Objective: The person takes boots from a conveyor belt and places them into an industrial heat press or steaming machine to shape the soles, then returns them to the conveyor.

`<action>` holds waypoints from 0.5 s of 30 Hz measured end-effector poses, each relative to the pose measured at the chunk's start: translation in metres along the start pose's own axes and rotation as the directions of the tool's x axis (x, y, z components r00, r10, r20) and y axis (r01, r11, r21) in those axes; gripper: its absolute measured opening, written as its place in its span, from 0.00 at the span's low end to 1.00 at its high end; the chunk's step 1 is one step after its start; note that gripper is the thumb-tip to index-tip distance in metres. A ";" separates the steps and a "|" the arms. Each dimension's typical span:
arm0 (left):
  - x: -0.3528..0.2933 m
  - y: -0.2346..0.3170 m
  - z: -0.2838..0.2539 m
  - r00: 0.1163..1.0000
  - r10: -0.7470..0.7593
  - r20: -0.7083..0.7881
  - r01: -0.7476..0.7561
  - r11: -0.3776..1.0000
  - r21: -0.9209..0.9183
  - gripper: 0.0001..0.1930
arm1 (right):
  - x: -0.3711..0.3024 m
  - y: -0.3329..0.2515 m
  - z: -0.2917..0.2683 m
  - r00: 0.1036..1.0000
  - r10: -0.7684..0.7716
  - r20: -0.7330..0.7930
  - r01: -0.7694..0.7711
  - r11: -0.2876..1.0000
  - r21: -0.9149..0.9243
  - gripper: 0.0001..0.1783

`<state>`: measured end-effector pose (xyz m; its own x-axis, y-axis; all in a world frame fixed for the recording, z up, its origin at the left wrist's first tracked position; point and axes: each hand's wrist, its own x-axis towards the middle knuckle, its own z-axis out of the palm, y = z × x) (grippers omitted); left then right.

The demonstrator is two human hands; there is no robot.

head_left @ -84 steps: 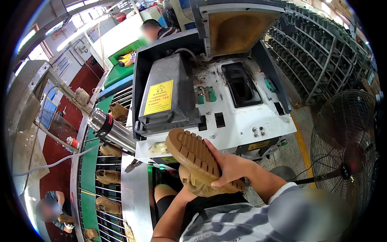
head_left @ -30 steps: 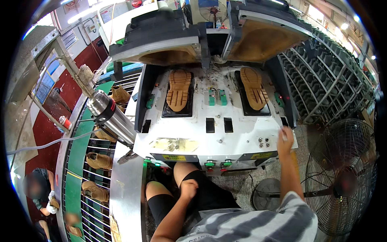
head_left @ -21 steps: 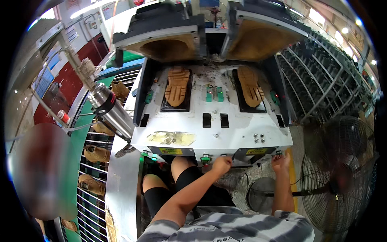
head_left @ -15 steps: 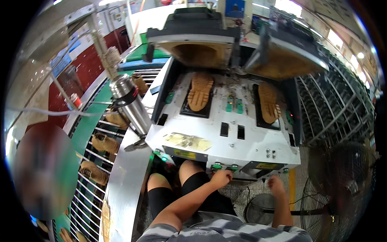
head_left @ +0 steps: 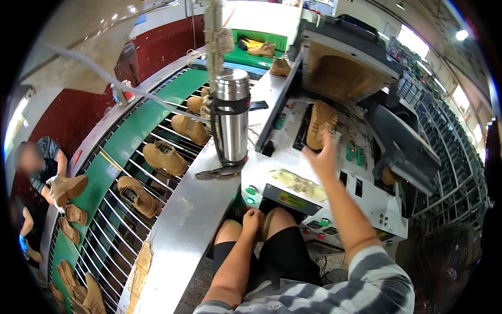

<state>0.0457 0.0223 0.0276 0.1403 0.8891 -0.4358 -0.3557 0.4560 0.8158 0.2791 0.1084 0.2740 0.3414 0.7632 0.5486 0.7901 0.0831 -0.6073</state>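
The right hand (head_left: pixel 321 156) reaches over the white metal machine (head_left: pixel 376 205), its fingers blurred and spread, with the thumb well apart and nothing visibly gripped. The fingers overlap the lower end of one tan, ridged shoe sole (head_left: pixel 320 121), which lies tread up on a black plate (head_left: pixel 300 140); whether they touch it cannot be told. The left hand (head_left: pixel 253 222) rests low between the knees, just below the machine's front edge, fingers curled in; whether it holds anything is hidden.

Two black lids belong to the machine: one tan-lined lid (head_left: pixel 342 70) stands raised behind the sole, and one tilted lid (head_left: pixel 405 149) is at the right. Two small green blocks (head_left: pixel 351 152) sit between them.

One steel flask (head_left: pixel 232 128) and one pair of dark pliers (head_left: pixel 217 173) are on the metal bench (head_left: pixel 183 225). Beside it, three tan shoes (head_left: pixel 164 157) show clearly on the rails (head_left: pixel 123 225); others overlap beyond counting.
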 end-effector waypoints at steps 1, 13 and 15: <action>0.008 -0.009 -0.011 1.000 -0.005 -0.001 0.005 1.000 -0.030 0.06 | 0.034 -0.012 0.003 0.991 0.136 0.016 -0.130 0.970 -0.203 0.54; 0.008 0.016 -0.005 0.991 -0.133 -0.011 0.132 0.990 -0.056 0.06 | 0.159 0.006 0.007 0.835 0.542 0.096 -0.452 0.775 -0.442 0.64; 0.009 0.009 -0.010 0.990 -0.140 -0.004 0.139 0.986 -0.094 0.06 | 0.128 -0.005 0.001 0.897 0.441 0.041 -0.393 0.834 -0.387 0.63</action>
<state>0.0339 0.0339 0.0276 0.1853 0.8164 -0.5469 -0.4178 0.5692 0.7081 0.3186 0.2064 0.3464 0.6338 0.7470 0.2005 0.7222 -0.4787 -0.4993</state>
